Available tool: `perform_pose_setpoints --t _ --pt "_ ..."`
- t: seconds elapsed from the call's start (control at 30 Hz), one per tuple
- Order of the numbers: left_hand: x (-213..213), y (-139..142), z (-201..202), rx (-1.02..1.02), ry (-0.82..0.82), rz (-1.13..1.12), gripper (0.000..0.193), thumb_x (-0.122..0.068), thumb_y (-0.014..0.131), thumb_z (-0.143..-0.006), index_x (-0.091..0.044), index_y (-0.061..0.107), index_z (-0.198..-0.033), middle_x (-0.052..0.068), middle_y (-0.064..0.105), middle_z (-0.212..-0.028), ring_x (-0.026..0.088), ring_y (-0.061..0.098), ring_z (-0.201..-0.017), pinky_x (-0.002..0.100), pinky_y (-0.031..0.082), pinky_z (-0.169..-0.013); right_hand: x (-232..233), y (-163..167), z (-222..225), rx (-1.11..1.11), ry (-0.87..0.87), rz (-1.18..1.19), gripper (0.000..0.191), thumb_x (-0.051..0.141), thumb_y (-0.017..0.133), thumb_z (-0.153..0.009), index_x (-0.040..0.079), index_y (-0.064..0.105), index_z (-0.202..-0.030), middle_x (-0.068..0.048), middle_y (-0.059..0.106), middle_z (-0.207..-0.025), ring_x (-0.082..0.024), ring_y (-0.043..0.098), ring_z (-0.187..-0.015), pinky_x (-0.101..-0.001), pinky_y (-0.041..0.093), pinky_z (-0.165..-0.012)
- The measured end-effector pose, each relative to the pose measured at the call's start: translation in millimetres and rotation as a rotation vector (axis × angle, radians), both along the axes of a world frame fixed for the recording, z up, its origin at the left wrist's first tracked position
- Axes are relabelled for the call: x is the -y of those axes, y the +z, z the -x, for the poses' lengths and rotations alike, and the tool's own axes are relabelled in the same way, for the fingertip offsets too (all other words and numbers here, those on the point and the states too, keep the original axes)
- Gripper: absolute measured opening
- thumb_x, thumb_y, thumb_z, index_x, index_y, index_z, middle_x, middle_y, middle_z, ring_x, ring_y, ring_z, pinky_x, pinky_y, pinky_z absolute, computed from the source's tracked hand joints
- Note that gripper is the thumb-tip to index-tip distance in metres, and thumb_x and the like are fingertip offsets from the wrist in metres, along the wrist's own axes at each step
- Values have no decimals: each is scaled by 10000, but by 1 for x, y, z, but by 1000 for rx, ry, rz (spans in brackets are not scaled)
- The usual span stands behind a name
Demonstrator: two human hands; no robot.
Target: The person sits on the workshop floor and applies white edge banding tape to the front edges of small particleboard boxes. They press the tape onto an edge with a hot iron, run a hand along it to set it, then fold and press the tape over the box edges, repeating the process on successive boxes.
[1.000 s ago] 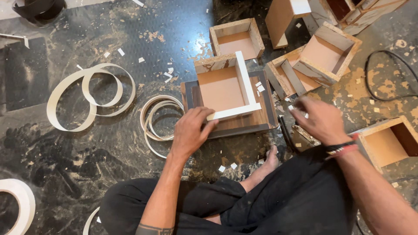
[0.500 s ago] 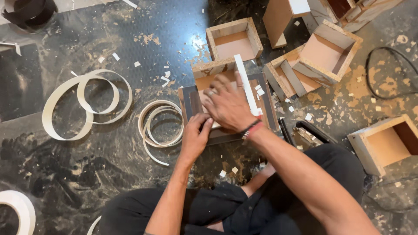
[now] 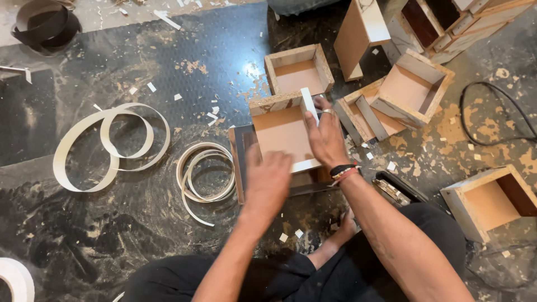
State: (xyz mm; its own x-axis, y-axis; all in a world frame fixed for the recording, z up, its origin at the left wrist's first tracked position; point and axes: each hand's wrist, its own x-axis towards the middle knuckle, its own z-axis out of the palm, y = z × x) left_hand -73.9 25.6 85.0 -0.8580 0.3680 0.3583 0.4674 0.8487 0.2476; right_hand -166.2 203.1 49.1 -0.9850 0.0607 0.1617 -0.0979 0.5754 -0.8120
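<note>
Nearest to me: legs crossed on the dark floor, both forearms reaching forward. Left hand sits flat, fingers loose, on the near edge of the open wooden box; it's blurred, and I see no grip, just pressing. Right hand, with a ring and a wrist band, lies along the box's right wall, fingers closed over the white edge strip on that wall's top. The box sits centre of view on a dark board laid on the floor, just ahead of the knees.

Left of the board: a loose coil of white edge banding; further left, a bigger coil. Dark hand tool lies on the floor by the right forearm; can't tell what kind. Another open box further right.

Beyond: small box touching the far wall of the worked one, then a stack of similar boxes upper right. Black cable on the far right. Chips and offcuts scattered all over.
</note>
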Motion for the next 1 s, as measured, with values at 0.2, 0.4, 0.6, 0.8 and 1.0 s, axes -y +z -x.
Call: perform_pose_setpoints --t 0.2,0.4,0.6,0.8,1.0 --pt "-30 -5 21 126 -85 45 336 -257 610 -972 4 626 -1184 162 664 -1107 325 599 -1113 503 411 -1049 4 15 -5 -37 1 -105 669 471 479 -1038 -13 396 -1493 -240 520 -1452 -408 452 -1371 -482 337 -1150" --pt "13 -23 -6 -141 -20 158 449 -215 625 -921 19 580 -1301 158 635 -1203 296 594 -1147 546 400 -1100 9 21 -9 -13 31 -326 655 482 508 -1018 38 429 -1492 -196 438 -1528 -380 284 -1506 -606 244 -1155" --pt "21 -47 -14 16 -41 -183 446 -111 610 -926 37 558 -1343 214 593 -1336 392 542 -1229 524 397 -1110 25 27 -21 -383 116 -701 662 556 572 -1016 143 457 -1521 -122 354 -1612 -343 207 -1561 -706 76 -1197" --pt "25 -63 -8 80 -2 247 323 -110 596 -953 25 583 -1247 182 607 -1221 334 556 -1290 571 346 -1216 66 13 -31 -275 221 -618 642 551 531 -1051 202 425 -1580 -38 372 -1627 -255 217 -1587 -626 72 -1266" --pt "27 -41 -15 -16 -18 53 406 -212 600 -956 19 560 -1286 174 562 -1348 306 528 -1284 659 296 -1141 19 11 -33 -489 308 -728 686 586 457 -1038 190 378 -1594 -110 318 -1674 -295 168 -1561 -650 32 -1218"
